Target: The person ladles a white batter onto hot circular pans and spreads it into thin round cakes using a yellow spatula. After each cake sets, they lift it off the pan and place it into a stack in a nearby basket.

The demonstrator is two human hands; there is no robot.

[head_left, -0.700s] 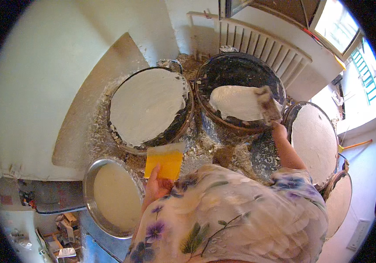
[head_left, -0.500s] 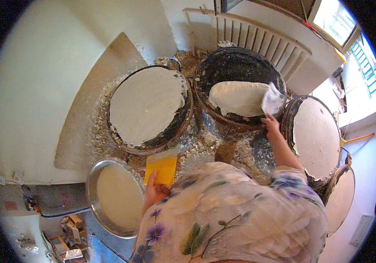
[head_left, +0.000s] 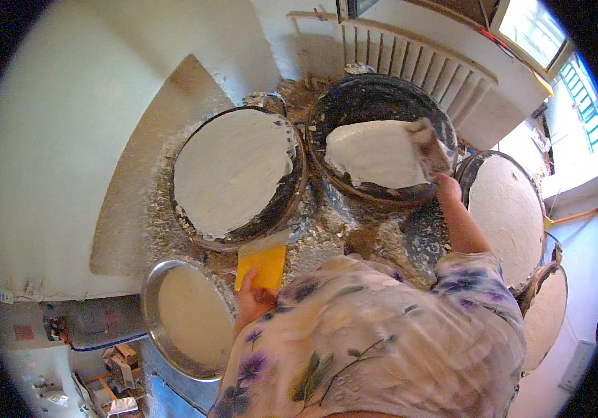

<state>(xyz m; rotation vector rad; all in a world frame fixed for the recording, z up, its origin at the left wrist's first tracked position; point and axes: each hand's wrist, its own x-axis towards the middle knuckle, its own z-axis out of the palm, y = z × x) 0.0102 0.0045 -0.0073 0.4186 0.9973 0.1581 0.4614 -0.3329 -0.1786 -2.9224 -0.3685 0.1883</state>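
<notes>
My left hand (head_left: 254, 304) is closed on a yellow scraper (head_left: 266, 267) with a paler edge, held just below the rim of the left griddle (head_left: 297, 182). A thin pale sheet of batter (head_left: 233, 171) covers most of that griddle. In my right hand (head_left: 447, 187) is a flat, brownish-grey spreader (head_left: 427, 145), smeared by motion. It lies at the right end of a white batter patch (head_left: 369, 150) on the black middle griddle (head_left: 376, 94). The black surface at the back of this griddle shows bare.
A steel basin (head_left: 150, 306) of pale batter stands at my left. Two more round griddles covered with pale sheets, a nearer one (head_left: 547, 320) and a farther one (head_left: 504, 209), stand at my right. Crusted residue lies between the griddles. Behind is a white radiator (head_left: 410, 63).
The spreader has swung upright and leftward, turning its brownish face to view. The batter patch now looks wider and flatter. My left hand still holds the yellow scraper in nearly the same place.
</notes>
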